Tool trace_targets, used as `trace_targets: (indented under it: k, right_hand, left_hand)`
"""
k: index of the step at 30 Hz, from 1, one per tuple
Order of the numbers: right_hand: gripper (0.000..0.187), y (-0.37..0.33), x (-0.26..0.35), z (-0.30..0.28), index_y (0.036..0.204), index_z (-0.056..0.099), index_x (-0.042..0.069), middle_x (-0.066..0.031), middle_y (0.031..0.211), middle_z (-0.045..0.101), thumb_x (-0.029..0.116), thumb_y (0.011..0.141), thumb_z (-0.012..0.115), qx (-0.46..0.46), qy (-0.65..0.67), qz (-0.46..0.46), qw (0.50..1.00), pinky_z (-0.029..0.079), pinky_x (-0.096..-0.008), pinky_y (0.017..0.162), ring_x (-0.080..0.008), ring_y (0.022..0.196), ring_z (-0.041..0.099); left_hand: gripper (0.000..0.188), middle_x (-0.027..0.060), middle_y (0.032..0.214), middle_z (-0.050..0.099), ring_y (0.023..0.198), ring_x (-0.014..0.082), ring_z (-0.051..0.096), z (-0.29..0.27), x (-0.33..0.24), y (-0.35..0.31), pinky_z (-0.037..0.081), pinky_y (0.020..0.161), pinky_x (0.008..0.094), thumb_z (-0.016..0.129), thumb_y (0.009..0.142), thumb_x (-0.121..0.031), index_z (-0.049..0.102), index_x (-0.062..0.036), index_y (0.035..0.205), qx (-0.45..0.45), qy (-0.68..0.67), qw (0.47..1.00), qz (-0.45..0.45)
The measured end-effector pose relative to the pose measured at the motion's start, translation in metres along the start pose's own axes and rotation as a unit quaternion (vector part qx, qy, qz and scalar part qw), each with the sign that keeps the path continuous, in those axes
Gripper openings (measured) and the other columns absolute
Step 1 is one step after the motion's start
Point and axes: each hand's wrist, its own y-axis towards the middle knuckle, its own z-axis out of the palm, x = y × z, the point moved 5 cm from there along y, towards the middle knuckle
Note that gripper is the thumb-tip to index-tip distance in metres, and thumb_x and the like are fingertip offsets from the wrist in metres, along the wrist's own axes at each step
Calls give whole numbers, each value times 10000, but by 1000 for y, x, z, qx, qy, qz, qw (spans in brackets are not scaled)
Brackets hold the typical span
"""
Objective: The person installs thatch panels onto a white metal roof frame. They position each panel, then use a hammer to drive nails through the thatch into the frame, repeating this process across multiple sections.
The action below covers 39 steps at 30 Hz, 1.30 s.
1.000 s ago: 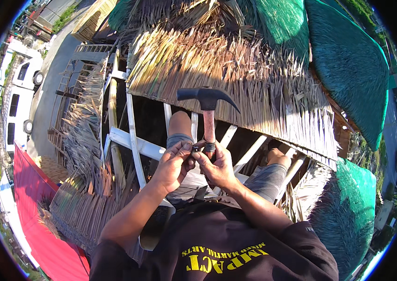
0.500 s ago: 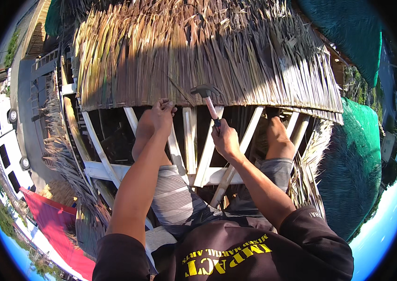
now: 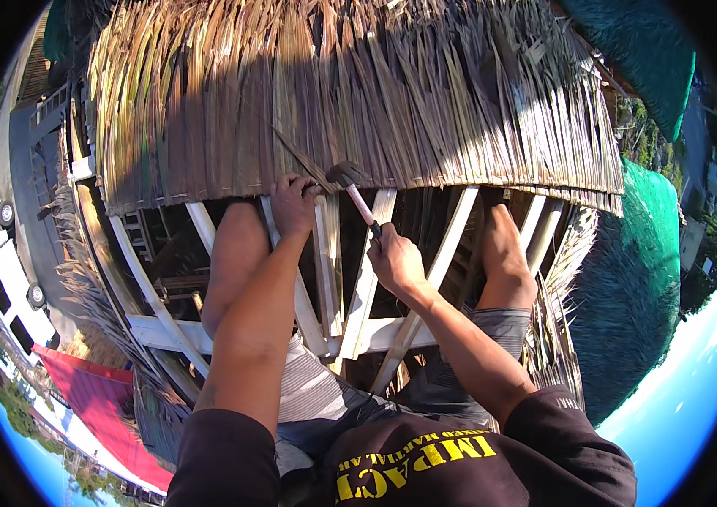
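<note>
My right hand (image 3: 396, 264) is wrapped round the dark grip of a claw hammer (image 3: 361, 203) with a pale shaft. The hammer's dark head is close to the lower edge of the thatch panel (image 3: 231, 135), just right of my left hand (image 3: 293, 205). My left hand is closed at that edge, its fingertips bunched against the thatch. Whatever they pinch is too small or hidden to make out. Below the edge, pale wooden rafters (image 3: 368, 291) run down towards me. A loose dry leaf strip (image 3: 299, 156) sticks up from the thatch beside my left fingers.
My legs straddle the open frame, with a white cross board (image 3: 168, 332) below my knees and dark gaps between the rafters. Green netting (image 3: 650, 245) covers thatch at the right. Far down on the left are a white vehicle (image 3: 3, 275) and a red roof (image 3: 92, 406).
My left hand has shifted right along the thatch edge and now presses against it. The hammer head has come lower and nearer to my left fingers. The whole view has shifted slightly.
</note>
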Motion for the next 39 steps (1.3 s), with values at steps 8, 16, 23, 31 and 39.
trace_targets:
  k: [8, 16, 23, 31, 39]
  right_hand:
    - [247, 4, 29, 5, 1000, 417, -4, -262, 706, 633, 177, 948, 578, 42, -7, -27, 999, 525, -559, 620, -471, 705, 656]
    - [243, 14, 24, 15, 988, 431, -4, -262, 713, 645, 186, 940, 576, 63, -31, -5, 998, 527, -575, 644, -476, 708, 659]
    - [247, 9, 20, -7, 961, 454, -9, -276, 723, 632, 191, 940, 596, -14, 17, -19, 1000, 501, -583, 650, -479, 728, 651]
    - [250, -26, 32, -27, 973, 472, -7, -268, 734, 635, 202, 937, 605, 0, 78, 0, 997, 501, -538, 652, -481, 739, 654]
    - [232, -62, 53, -29, 1091, 506, -16, -236, 699, 630, 92, 917, 615, -173, 191, -127, 958, 520, -472, 606, -464, 689, 665]
  left_hand:
    - [180, 83, 1087, 610, 1046, 316, 550, 1, 5, -1, 457, 934, 425, 763, 806, -161, 741, -70, 960, -5, -13, 1000, 27]
    - [194, 99, 1085, 616, 1023, 317, 558, -2, 6, 2, 469, 910, 418, 762, 803, -148, 749, -61, 977, -1, 25, 999, 48]
    - [391, 145, 1230, 627, 1132, 314, 596, 14, 12, -30, 466, 1013, 425, 706, 923, -233, 621, -32, 1248, -80, -263, 875, -400]
    - [600, 171, 1405, 562, 1166, 318, 620, 61, 42, -12, 509, 982, 464, 729, 930, -262, 483, -12, 1417, -85, -543, 612, -568]
    - [484, 150, 1284, 618, 1096, 307, 641, 74, 56, -26, 542, 905, 476, 704, 940, -221, 527, 3, 1331, -92, -520, 637, -562]
